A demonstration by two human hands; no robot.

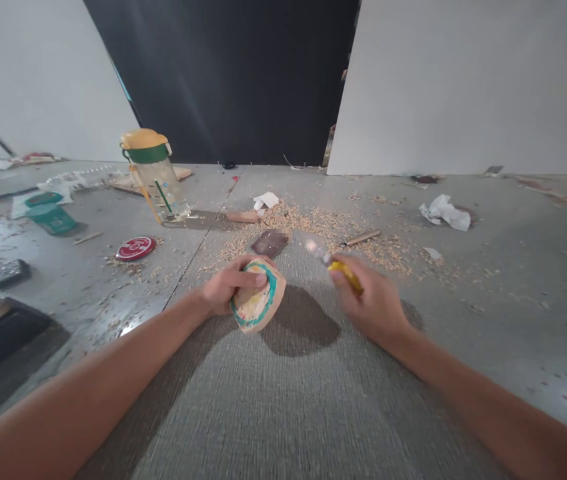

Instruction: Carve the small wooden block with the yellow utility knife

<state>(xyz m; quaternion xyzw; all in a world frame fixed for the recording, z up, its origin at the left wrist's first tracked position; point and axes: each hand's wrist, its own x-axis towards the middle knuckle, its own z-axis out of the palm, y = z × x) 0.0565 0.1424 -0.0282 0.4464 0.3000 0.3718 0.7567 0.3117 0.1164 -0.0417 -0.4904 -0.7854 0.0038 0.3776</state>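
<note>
My left hand (231, 287) grips a leaf-shaped wooden piece (251, 303), thumb across its face. A teal painted band runs around that face, with smudges of colour inside it. To the right, my right hand (371, 293) is closed around a yellow-handled tool (346, 275). Its pale front end is blurred, so I cannot tell the exact kind. The tool and the wooden piece are apart. Beyond both hands lies a dark brown flat block (269, 244), with wood chips (308, 220) scattered behind it.
A wooden-handled tool (363, 237) and a wooden handle (243, 217) lie among the chips. At left stand a yellow-lidded bottle (151, 177) and a teal container (51, 217), near a red round lid (135, 249). Crumpled tissue (446, 212) rests at right. White panels (463, 87) rise behind.
</note>
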